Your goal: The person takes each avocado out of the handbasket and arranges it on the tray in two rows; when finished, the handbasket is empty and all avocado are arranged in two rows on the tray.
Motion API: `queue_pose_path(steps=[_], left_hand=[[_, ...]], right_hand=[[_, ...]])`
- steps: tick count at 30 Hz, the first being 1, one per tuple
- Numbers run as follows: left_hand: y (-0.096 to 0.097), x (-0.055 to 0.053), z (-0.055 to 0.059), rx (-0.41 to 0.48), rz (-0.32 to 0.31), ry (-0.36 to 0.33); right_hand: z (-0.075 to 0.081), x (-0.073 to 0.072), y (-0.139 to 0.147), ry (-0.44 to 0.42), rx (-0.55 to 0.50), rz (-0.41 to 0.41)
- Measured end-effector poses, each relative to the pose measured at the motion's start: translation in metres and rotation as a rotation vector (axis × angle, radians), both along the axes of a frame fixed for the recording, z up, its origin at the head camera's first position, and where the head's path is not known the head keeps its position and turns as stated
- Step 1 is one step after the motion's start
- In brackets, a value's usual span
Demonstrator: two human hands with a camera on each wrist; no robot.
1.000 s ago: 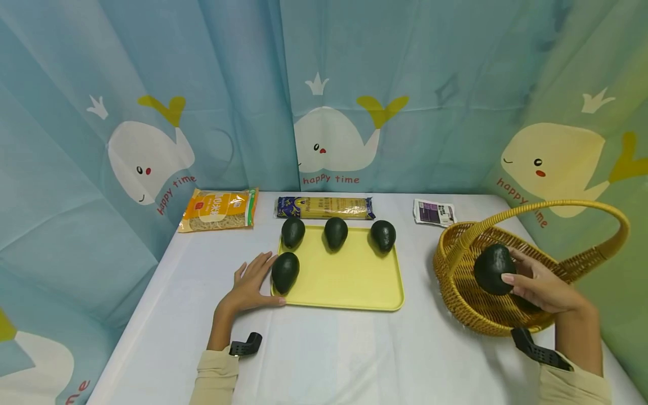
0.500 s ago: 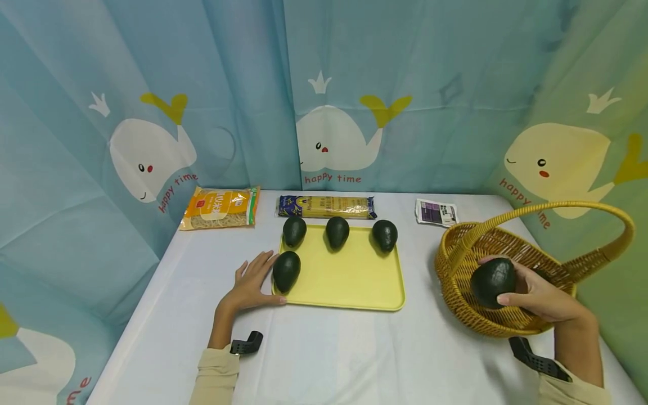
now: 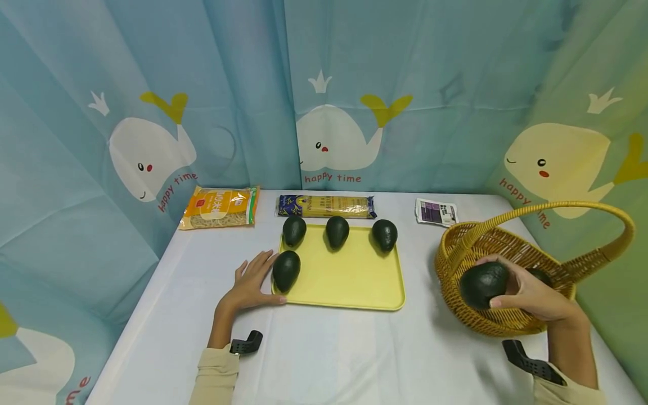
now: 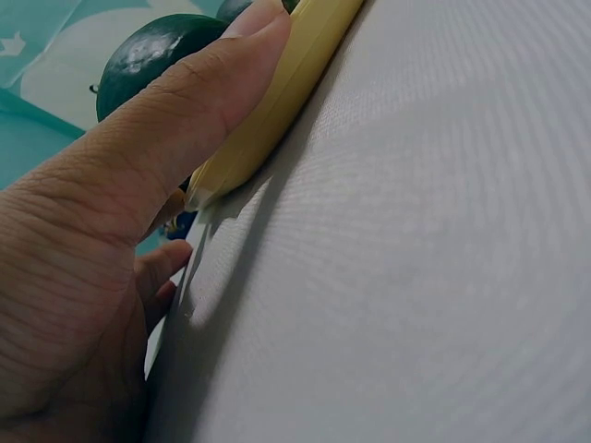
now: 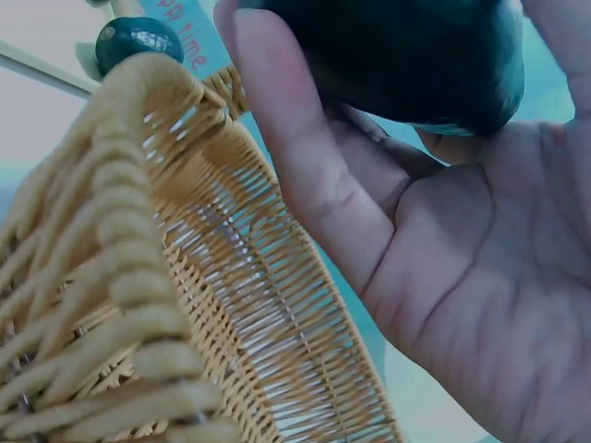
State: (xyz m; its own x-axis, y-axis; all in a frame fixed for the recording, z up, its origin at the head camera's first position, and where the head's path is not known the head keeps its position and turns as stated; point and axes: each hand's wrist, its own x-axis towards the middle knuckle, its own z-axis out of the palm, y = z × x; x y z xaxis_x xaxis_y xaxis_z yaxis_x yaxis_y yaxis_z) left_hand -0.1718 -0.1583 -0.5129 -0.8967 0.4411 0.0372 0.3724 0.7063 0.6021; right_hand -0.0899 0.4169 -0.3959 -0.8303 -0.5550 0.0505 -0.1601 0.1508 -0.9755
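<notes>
My right hand (image 3: 536,298) grips a dark green avocado (image 3: 483,284) between thumb and fingers, over the wicker basket (image 3: 458,309). Behind that hand, a second avocado (image 3: 539,276) partly shows inside the basket. My left hand (image 3: 249,286) lies with spread fingers at the near left corner of a yellow tray (image 3: 354,275), the thumb along its front edge. Beside those fingers an avocado (image 3: 286,271) sits on the tray's left side. Three more line its back edge: a left one (image 3: 293,231), a middle one (image 3: 336,232) and a right one (image 3: 384,235).
Behind the tray lies a long noodle pack (image 3: 329,207). An orange bag of grain (image 3: 220,208) is at the back left, a small white and purple packet (image 3: 436,212) at the back right. The basket's tall handle (image 3: 557,205) arches above it. A whale-print curtain (image 3: 243,112) surrounds the table.
My right hand has brought the avocado left and slightly toward me, over the basket's near left side. More of the avocado inside the basket shows. My left hand has stayed at the tray.
</notes>
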Motion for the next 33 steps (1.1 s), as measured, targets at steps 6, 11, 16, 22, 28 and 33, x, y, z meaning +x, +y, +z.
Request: queue_pose_path(steps=[6,11,16,22,28,33], left_hand=[[0.000,0.001,0.002,-0.004,0.003,-0.010],[0.000,0.002,0.002,-0.009,0.004,-0.006],[0.000,0.002,0.003,0.006,-0.001,0.003],[0.000,0.002,0.000,-0.011,0.001,-0.002],[-0.001,0.001,-0.002,-0.007,0.005,0.004],[0.000,0.000,-0.001,-0.011,0.007,-0.004]], right_hand=[[0.005,0.005,-0.010,0.050,0.047,-0.048],[0.008,0.007,-0.015,0.089,0.045,-0.095],[0.010,0.007,-0.020,0.117,-0.015,-0.109],[0.015,0.013,-0.030,0.153,0.060,-0.200],[0.017,0.012,-0.037,0.201,0.064,-0.237],[0.014,0.013,-0.040,0.217,0.114,-0.343]])
